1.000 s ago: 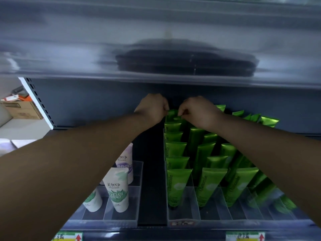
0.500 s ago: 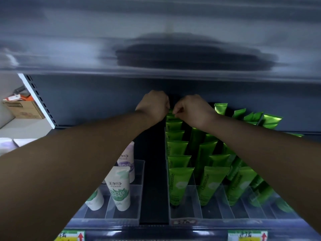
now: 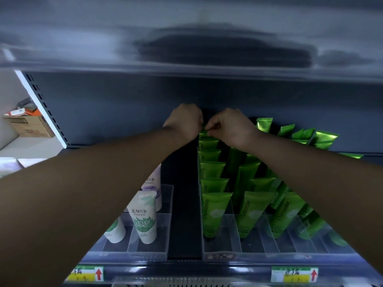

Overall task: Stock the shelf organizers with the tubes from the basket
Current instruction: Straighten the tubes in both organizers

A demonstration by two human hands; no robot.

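Left hand [image 3: 183, 121]: reaches to the far end of the shelf [image 3: 184, 214], fingers curled under, knuckles toward the camera, touching the left edge of a green tube [image 3: 203, 131]; I cannot tell whether its hidden fingers grip the tube.
Right hand [image 3: 230, 127]: just beside the left hand, thumb and forefinger pinched on the flat top edge of the same green tube.
Green tube: upright at the far end of the leftmost lane of the right organizer [image 3: 255, 243], behind the row already standing there.
Green tubes [image 3: 215, 210]: stand cap down in several lanes of the right organizer; those in the right lanes lean.
Left organizer [image 3: 169, 206]: clear, set apart from the right one by a dark gap, holding 3 white tubes [image 3: 144, 216] near its front.
Price labels [image 3: 87, 273]: 2 on the near shelf edge, each with a red arrow.
Upper shelf [image 3: 186, 48]: overhangs the scene.
Cardboard box [image 3: 29, 125]: far left, beyond the shelf's side.
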